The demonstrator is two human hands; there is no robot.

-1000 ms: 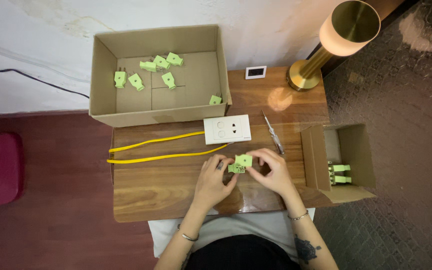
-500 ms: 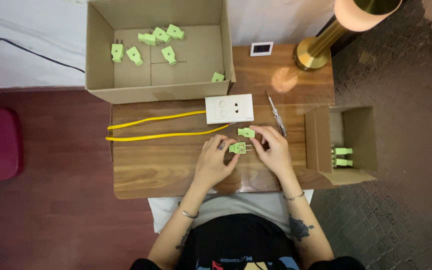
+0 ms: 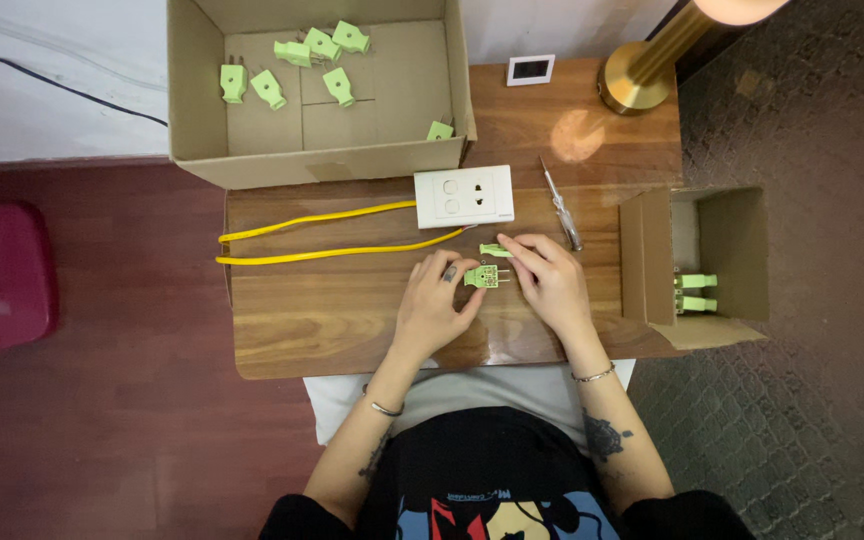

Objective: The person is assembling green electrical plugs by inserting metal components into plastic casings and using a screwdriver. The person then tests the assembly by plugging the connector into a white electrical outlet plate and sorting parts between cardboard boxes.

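While the left hand (image 3: pixel 432 300) pinches the green plug half (image 3: pixel 482 276) at its fingertips, prongs pointing rightward, the right hand (image 3: pixel 549 275) fingers the second green piece (image 3: pixel 495 250), just above and nearer itself
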